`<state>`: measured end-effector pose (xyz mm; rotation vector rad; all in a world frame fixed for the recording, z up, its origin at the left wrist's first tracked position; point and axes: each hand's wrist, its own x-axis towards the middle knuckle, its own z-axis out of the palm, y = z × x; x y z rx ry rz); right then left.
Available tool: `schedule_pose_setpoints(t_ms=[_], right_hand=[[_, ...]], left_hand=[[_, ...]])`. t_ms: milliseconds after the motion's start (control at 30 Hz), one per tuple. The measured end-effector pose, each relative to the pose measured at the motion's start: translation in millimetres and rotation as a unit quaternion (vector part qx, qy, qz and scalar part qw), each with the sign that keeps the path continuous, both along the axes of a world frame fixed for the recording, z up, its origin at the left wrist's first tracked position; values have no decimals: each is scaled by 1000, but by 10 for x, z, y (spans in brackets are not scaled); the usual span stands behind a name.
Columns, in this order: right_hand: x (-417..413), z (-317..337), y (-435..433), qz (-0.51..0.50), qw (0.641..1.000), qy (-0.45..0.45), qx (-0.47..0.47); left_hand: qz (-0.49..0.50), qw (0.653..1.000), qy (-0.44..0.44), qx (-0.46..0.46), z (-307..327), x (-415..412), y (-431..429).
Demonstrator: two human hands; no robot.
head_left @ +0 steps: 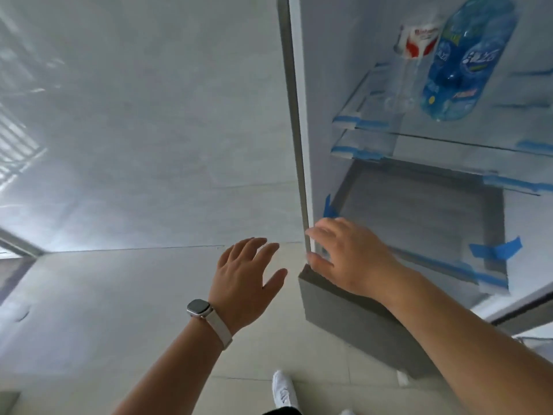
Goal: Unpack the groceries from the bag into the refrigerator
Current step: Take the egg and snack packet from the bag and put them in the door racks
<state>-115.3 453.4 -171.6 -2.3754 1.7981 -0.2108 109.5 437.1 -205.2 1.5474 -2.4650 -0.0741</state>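
The refrigerator [302,121] stands open at the right, its glass shelves [449,136] edged with blue tape. On the upper shelf lie a large blue bottle [466,64] and, left of it, a clear bottle with a red and white label [419,40]. My right hand [350,253] is spread open in front of the refrigerator's lower left frame edge, holding nothing. My left hand [245,274], with a watch on the wrist, is open in the air just left of the refrigerator. The grocery bag is not in view.
A grey lower drawer front [344,313] juts out below my right hand. A pale wall fills the left side, with a tiled floor [89,310] beneath. My white shoe [284,387] shows at the bottom. A taped drawer [434,223] sits under the shelves.
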Motion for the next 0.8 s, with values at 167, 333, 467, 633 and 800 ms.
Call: schedule_pose_setpoints(t_ms=[167,333,467,633,800], right_hand=[[595,54,41,78,997,24,17],[1271,98,69,139,990,30,20],[2055,148,153,184,982,33,14],[3241,202,357,254,966,42,14],[4453,179,567,322,945,54,6]], left_hand=[[79,997,11,-3,65,608,269],[139,990,32,-8,139,1201,525],[179,983,35,-16,132,1920,837],[254,966,52,-16,102,3019,1317],[331,941,72,-28,5,4059,1819]])
